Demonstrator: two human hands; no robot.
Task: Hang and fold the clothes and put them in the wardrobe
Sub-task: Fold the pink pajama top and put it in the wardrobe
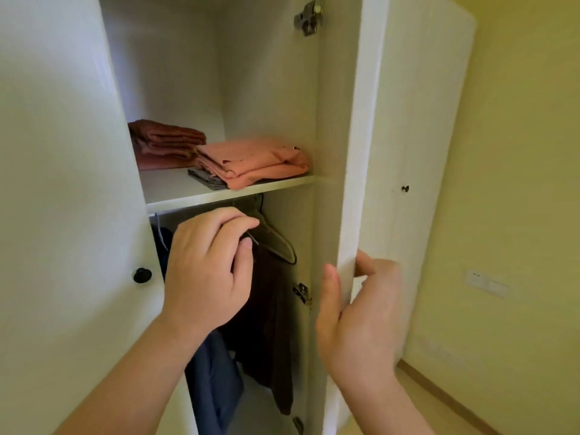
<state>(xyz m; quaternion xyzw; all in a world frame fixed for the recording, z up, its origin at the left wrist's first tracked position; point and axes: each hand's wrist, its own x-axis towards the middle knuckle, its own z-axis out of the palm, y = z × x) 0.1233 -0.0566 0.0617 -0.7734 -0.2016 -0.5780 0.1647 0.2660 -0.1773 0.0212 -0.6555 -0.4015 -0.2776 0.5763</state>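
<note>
The white wardrobe (pixel 282 89) stands open in front of me. My left hand (pixel 207 271) reaches under the shelf (pixel 219 191) and pinches the hanger (pixel 276 243) that carries a dark brown garment (pixel 266 324). A blue garment (pixel 213 381) hangs to its left, partly hidden by my left forearm. My right hand (pixel 361 315) grips the edge of the open right door (pixel 348 215), thumb on the inner face and fingers behind. On the shelf lie a folded rust-red cloth (pixel 163 146) and a folded salmon cloth (pixel 251 161) with a grey folded item (pixel 207 180) under it.
The left door (pixel 62 215) with its black knob (pixel 142 275) is at my left. A further white door (pixel 423 152) with a small knob (pixel 405 188) stands beyond the right door. A yellow wall (pixel 518 215) with a socket (pixel 486 282) is on the right.
</note>
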